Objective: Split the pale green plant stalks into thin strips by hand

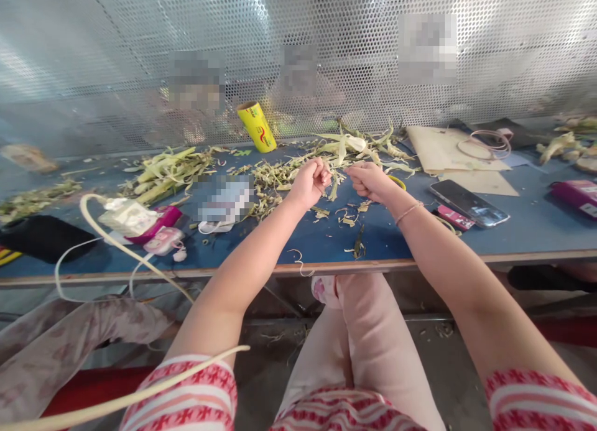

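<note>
1. left hand [313, 181]: raised above the table [280, 247], just left of the right hand [366, 179]. fingers curled inward in a loose fist. whether they pinch anything cannot be told.
2. right hand: near the left hand, knuckles up, fingers folded and pressed together, tips directed left. whether a strand is pinched between the tips cannot be told. a bracelet [409, 212] circles the wrist.
3. strip [333, 188]: pale green, upright, below the narrow gap between the hands. contact with the fingers cannot be told.
4. pile [275, 175]: pale, curled plant pieces on the table, left of and beyond the left hand.
5. husks [345, 146]: long and pale, on the table at the far side, beyond both hands.
6. scraps [347, 220]: scattered on the table, on the near side of the hands.
7. bundle [170, 171]: long green-yellow strips, lying at left on the table.
8. tube [259, 129]: yellow, tilted, at the far side in front of the mesh [140, 27].
9. phone [469, 203]: flat on the table, right of the right wrist.
10. folder [452, 148]: far right, beyond the phone. a coiled cable [487, 148] lies at its right edge.
11. black pouch [46, 238]: near left on the table.
</note>
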`<action>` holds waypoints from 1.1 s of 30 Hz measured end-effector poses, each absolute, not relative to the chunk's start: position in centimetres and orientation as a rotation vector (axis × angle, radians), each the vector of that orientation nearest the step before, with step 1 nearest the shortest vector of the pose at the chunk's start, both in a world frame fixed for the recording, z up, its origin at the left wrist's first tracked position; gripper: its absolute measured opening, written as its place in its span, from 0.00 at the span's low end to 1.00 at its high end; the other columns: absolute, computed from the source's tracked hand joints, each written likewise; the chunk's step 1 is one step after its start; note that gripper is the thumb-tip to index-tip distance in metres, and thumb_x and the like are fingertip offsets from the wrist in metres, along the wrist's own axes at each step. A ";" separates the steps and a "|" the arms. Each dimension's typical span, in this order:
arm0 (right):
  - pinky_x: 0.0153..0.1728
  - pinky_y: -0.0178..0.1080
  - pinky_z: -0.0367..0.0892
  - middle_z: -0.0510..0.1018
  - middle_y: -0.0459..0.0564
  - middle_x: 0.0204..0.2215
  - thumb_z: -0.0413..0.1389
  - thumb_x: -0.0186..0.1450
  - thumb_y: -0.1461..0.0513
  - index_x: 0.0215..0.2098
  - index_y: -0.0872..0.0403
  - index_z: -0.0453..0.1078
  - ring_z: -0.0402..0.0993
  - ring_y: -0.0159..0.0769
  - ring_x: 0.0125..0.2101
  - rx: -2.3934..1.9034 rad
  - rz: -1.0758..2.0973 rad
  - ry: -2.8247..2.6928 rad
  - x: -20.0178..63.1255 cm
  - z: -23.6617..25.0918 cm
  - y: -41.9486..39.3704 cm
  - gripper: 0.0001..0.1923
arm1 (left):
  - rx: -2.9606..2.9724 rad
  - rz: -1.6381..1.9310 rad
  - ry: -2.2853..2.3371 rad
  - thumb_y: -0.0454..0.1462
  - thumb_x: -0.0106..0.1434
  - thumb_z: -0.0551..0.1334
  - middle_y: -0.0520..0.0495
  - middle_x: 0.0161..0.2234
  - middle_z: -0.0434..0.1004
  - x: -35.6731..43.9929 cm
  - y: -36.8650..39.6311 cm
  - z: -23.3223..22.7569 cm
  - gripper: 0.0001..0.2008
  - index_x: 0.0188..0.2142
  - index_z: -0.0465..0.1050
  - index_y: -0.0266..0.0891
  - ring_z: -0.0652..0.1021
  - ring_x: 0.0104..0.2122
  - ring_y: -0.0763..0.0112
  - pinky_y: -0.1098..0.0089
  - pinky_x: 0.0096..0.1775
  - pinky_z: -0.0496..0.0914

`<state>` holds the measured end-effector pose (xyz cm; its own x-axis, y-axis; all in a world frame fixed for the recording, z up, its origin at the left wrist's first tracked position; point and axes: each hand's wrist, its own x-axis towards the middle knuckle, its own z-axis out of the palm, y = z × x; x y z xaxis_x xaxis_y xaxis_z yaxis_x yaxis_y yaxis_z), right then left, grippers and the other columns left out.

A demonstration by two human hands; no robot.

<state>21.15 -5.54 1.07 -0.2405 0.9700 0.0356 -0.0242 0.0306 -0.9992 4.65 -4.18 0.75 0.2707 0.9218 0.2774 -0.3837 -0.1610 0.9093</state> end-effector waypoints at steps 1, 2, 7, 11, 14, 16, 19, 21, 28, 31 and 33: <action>0.10 0.25 0.38 0.47 0.34 0.13 0.57 0.60 0.62 0.21 0.51 0.46 0.40 0.19 0.12 -1.045 1.372 -1.388 21.1 1.1 -5.6 0.21 | 1.238 1.279 0.597 0.29 0.59 0.50 0.54 0.18 0.51 4.7 -4.1 0.7 0.17 0.17 0.46 0.38 0.58 0.17 0.82 0.74 0.22 0.55; 0.10 0.25 0.38 0.46 0.34 0.13 0.56 0.60 0.62 0.20 0.51 0.46 0.40 0.19 0.12 -1.042 1.375 -1.391 21.0 1.2 -5.7 0.20 | 1.254 1.292 0.615 0.28 0.58 0.49 0.54 0.18 0.51 4.7 -3.9 0.5 0.16 0.16 0.46 0.38 0.56 0.17 0.82 0.74 0.21 0.53; 0.10 0.25 0.38 0.45 0.34 0.12 0.56 0.60 0.63 0.19 0.52 0.45 0.39 0.19 0.12 -1.015 1.366 -1.413 20.5 1.6 -6.3 0.22 | 1.347 1.368 0.739 0.27 0.55 0.50 0.55 0.16 0.47 4.5 -3.3 0.1 0.15 0.15 0.47 0.37 0.51 0.16 0.83 0.76 0.21 0.49; 0.10 0.25 0.39 0.45 0.34 0.11 0.59 0.57 0.63 0.18 0.52 0.44 0.40 0.18 0.12 -1.001 1.330 -1.419 19.9 1.9 -6.8 0.24 | 1.277 1.390 0.695 0.28 0.55 0.50 0.55 0.16 0.49 4.2 -3.3 0.5 0.15 0.15 0.47 0.37 0.54 0.16 0.83 0.76 0.21 0.51; 0.10 0.25 0.40 0.44 0.34 0.12 0.60 0.55 0.63 0.18 0.51 0.44 0.41 0.18 0.12 -1.001 1.275 -1.419 19.6 1.8 -6.9 0.25 | 1.169 1.399 0.635 0.27 0.54 0.49 0.56 0.14 0.50 4.2 -3.3 0.8 0.14 0.15 0.50 0.38 0.55 0.14 0.83 0.76 0.20 0.50; 0.10 0.25 0.40 0.44 0.34 0.12 0.59 0.55 0.64 0.17 0.51 0.44 0.42 0.18 0.12 -1.014 1.224 -1.419 19.5 1.8 -6.9 0.24 | 1.114 1.407 0.611 0.26 0.54 0.49 0.56 0.14 0.51 4.2 -3.3 0.9 0.14 0.15 0.51 0.38 0.55 0.14 0.82 0.76 0.19 0.49; 0.10 0.25 0.40 0.44 0.34 0.12 0.58 0.55 0.66 0.17 0.52 0.44 0.43 0.18 0.12 -1.022 1.175 -1.421 19.6 1.8 -6.8 0.23 | 1.053 1.405 0.597 0.26 0.53 0.49 0.57 0.13 0.49 4.4 -3.4 1.0 0.13 0.15 0.52 0.38 0.54 0.13 0.82 0.77 0.19 0.48; 0.10 0.26 0.40 0.44 0.34 0.12 0.57 0.54 0.67 0.16 0.52 0.44 0.43 0.18 0.11 -1.024 1.170 -1.413 19.7 1.8 -6.7 0.23 | 1.024 1.394 0.599 0.26 0.53 0.49 0.57 0.13 0.49 4.4 -3.4 1.1 0.13 0.15 0.52 0.38 0.53 0.13 0.82 0.77 0.18 0.48; 0.12 0.28 0.43 0.46 0.35 0.11 0.59 0.57 0.60 0.16 0.51 0.45 0.43 0.19 0.12 -0.979 1.079 -1.516 20.2 0.9 -6.0 0.25 | 1.079 1.341 0.581 0.25 0.52 0.49 0.56 0.14 0.49 4.1 -3.2 0.6 0.14 0.15 0.51 0.37 0.55 0.13 0.83 0.78 0.19 0.49; 0.14 0.29 0.45 0.50 0.36 0.11 0.58 0.59 0.55 0.16 0.52 0.47 0.45 0.20 0.13 -0.907 0.946 -1.585 20.6 0.3 -5.3 0.25 | 1.079 1.239 0.556 0.25 0.53 0.49 0.55 0.14 0.53 3.9 -3.0 0.3 0.13 0.15 0.53 0.37 0.60 0.15 0.82 0.78 0.20 0.55; 0.15 0.30 0.44 0.50 0.36 0.12 0.57 0.61 0.52 0.17 0.52 0.48 0.44 0.21 0.14 -0.855 0.954 -1.586 20.9 0.1 -4.9 0.25 | 1.045 1.149 0.568 0.29 0.56 0.49 0.54 0.15 0.58 4.1 -3.0 0.2 0.12 0.18 0.57 0.38 0.64 0.16 0.80 0.76 0.22 0.60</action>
<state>20.87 -4.89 0.13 -0.1956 0.8910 0.4098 0.0553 0.4272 -0.9025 4.08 -3.05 0.22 0.3494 0.9274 0.1334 -0.4580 0.0448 0.8878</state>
